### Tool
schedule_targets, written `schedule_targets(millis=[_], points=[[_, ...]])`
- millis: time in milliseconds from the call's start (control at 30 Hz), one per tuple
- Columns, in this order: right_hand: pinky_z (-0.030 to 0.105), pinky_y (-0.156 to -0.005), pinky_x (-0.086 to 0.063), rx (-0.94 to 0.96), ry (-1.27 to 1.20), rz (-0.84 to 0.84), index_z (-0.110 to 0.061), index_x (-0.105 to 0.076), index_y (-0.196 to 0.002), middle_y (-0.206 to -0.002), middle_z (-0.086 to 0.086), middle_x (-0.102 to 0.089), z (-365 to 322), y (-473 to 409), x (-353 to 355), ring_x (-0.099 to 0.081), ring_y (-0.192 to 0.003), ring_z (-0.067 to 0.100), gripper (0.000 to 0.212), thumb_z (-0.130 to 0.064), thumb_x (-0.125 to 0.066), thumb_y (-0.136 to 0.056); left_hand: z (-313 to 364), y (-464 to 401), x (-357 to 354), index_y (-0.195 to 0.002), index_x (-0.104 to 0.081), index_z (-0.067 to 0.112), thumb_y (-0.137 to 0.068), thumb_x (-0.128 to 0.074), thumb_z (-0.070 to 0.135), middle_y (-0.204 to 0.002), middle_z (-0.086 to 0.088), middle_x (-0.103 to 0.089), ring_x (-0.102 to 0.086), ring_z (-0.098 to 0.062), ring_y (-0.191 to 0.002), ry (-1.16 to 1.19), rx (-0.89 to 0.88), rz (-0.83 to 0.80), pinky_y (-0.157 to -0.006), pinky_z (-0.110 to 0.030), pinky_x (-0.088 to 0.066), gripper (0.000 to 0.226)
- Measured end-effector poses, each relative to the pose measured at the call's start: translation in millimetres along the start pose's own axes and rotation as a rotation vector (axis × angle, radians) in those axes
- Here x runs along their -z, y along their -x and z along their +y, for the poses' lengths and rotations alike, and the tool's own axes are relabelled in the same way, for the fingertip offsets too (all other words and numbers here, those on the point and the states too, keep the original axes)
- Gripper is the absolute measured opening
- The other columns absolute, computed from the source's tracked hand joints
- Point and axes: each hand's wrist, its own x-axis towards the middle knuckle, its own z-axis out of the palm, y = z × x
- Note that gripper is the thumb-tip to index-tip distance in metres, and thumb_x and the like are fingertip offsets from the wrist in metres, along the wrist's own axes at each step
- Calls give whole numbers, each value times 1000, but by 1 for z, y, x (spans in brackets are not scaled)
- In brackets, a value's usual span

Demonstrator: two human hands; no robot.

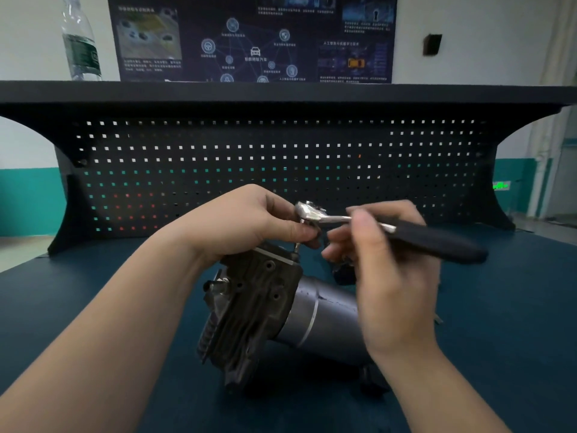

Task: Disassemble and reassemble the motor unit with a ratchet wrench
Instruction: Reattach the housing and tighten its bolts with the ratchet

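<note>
Steel ratchet [312,210] above motor [281,307] on bench [93,307]; left hand [249,220] pinching socket under its head, right hand [384,245] curled round shaft near black grip.

the dark poster [253,39] at twelve o'clock carries chinese text too blurred to read; a green sign [500,185] at three o'clock is unreadable.

Left grip [249,220] pinching, right grip [387,270] loosely curled.

dim indoor light | edges bowed | right hand [387,276] perhaps motion-blurred
</note>
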Motion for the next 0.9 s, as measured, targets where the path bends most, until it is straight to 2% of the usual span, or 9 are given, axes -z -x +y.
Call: schedule_targets(millis=[100, 200, 333, 467, 533, 600, 733, 833, 900], points=[[24, -44, -44, -633, -731, 250, -9, -66, -66, -58, 6, -55, 3, -9, 3, -52, -46, 14, 18, -10, -55, -80, 1, 0, 0, -86, -79, 26, -70, -68, 49, -97, 9, -75, -66, -9, -102, -40, -1, -38, -102, -39, -44, 30], [19, -39, -39, -939, -998, 433, -3, -58, -73, -56, 4, -49, 13, -15, 8, -46, -41, 11, 13, -6, -50, -82, 2, -2, -3, -77, -79, 27, -77, -71, 46, -82, 13, -74, -65, 2, -77, -69, 41, -8, -82, -30, -50, 20], [23, -45, -45, -582, -701, 234, -11, -63, -74, -62, 5, -55, 16, -10, 9, -54, -48, 12, 16, -11, -55, -88, 1, -4, -4, -74, -79, 24, -75, -72, 45, -66, 9, -70, -57, -3, -58, -42, 91, 20, -62, -25, -48, 22], [25, -54, -51, 147, 159, -100, -27, -59, -83, -70, -1, -65, 8, 2, 7, -65, -58, 11, 8, -28, -58, -91, 2, -1, -1, -82, -79, 25, -56, -72, 55, -87, 10, -75, -68, -9, -91, -35, 28, 9, -97, -38, -47, 40], [26, -53, -50, 7, 19, -31, -22, -61, -82, -66, 0, -64, 3, 1, 4, -63, -57, 13, 7, -25, -58, -88, 2, 1, 0, -86, -79, 25, -60, -75, 54, -95, 10, -75, -66, -10, -102, -29, 8, -20, -103, -42, -43, 40], [26, -48, -46, -393, -499, 97, -13, -65, -74, -59, 5, -58, 2, -6, 5, -56, -51, 16, 9, -15, -59, -80, 2, 2, 0, -86, -79, 26, -69, -72, 53, -98, 8, -75, -66, -15, -104, -57, 6, -53, -102, -45, -44, 33], [21, -39, -39, -880, -1022, 399, 0, -61, -75, -59, 5, -47, 12, -14, 7, -44, -42, 12, 12, -9, -53, -71, 3, -1, -4, -76, -79, 29, -74, -70, 50, -85, 11, -75, -66, -6, -86, -86, 34, -7, -91, -36, -51, 23], [21, -42, -41, -753, -893, 374, -3, -60, -77, -60, 4, -50, 19, -9, 5, -47, -44, 12, 7, -9, -56, -77, 1, -4, -6, -72, -79, 28, -77, -71, 48, -76, 10, -73, -60, -3, -67, -90, 58, 22, -70, -24, -49, 22], [26, -48, -45, -381, -470, 207, -12, -61, -82, -62, 2, -57, 14, -5, 8, -54, -51, 13, 8, -15, -57, -87, 0, -4, -5, -71, -78, 27, -76, -72, 46, -75, 7, -73, -59, -4, -65, -75, 60, 25, -67, -23, -49, 21]])
